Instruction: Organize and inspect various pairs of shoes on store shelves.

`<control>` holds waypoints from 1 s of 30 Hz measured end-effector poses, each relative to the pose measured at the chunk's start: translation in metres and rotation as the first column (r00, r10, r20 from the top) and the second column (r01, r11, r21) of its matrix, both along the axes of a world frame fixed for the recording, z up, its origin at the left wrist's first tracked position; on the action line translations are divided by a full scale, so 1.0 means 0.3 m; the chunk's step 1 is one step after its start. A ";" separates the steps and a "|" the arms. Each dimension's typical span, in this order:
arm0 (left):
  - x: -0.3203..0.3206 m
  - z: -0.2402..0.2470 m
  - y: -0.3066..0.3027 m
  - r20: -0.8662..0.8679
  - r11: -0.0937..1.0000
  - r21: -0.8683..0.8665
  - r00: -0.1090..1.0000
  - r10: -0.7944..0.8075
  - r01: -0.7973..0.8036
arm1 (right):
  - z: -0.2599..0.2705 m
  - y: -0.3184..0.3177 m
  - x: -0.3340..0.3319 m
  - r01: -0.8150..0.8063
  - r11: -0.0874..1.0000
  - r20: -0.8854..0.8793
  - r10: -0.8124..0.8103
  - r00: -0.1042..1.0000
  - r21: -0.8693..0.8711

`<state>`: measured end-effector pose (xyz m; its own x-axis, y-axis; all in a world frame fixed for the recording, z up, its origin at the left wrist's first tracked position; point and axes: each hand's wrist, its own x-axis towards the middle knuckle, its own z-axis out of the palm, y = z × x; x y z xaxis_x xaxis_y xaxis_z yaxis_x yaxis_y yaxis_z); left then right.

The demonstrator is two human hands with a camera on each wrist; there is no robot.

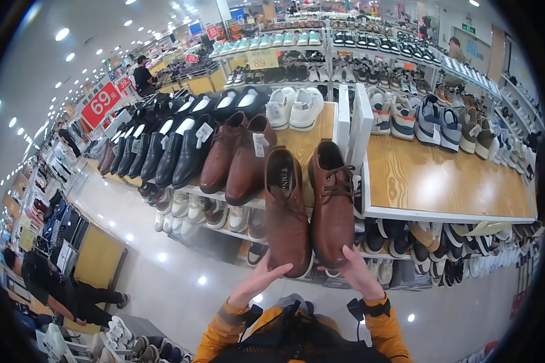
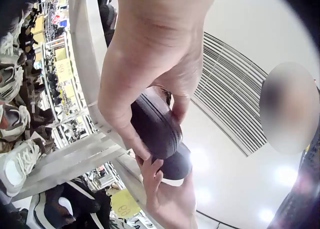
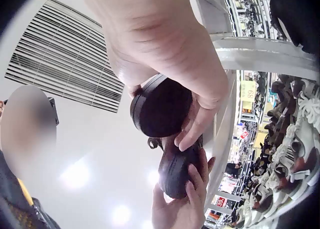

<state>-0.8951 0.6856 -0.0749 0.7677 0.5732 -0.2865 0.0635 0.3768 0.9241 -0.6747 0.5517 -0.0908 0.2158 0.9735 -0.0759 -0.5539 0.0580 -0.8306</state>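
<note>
In the head view, a pair of brown leather lace-up shoes, a left shoe (image 1: 286,227) and a right shoe (image 1: 333,221), is held toes toward me at the edge of a wooden display shelf (image 1: 448,181). My left hand (image 1: 261,279) grips the left shoe by its toe, thumb on top and fingers beneath. Around the toe of the other shoe, my right hand (image 1: 358,273) has its thumb above and fingers under the sole. Both wrist views show the dark soles from below, with the hands close together. The heels point toward the shelf.
Another brown pair (image 1: 242,160) with a white tag stands at left, beside black slip-ons (image 1: 184,151). White shoes (image 1: 293,109) sit behind. A white upright divider (image 1: 360,133) splits the shelf. More shoes line the lower rack (image 1: 203,209). A person (image 1: 48,284) is at lower left.
</note>
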 end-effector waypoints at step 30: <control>-1.021 -0.429 -0.051 -0.122 0.963 -0.215 0.973 -0.194 0.165 | -0.252 -0.163 -0.904 -0.097 0.910 0.052 0.129 0.990 -0.402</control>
<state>-1.2014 0.6702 -0.2036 0.7962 0.3484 -0.4947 0.2716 0.5249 0.8067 -0.9457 0.5029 -0.1664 0.1266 0.8842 -0.4496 -0.4723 -0.3448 -0.8112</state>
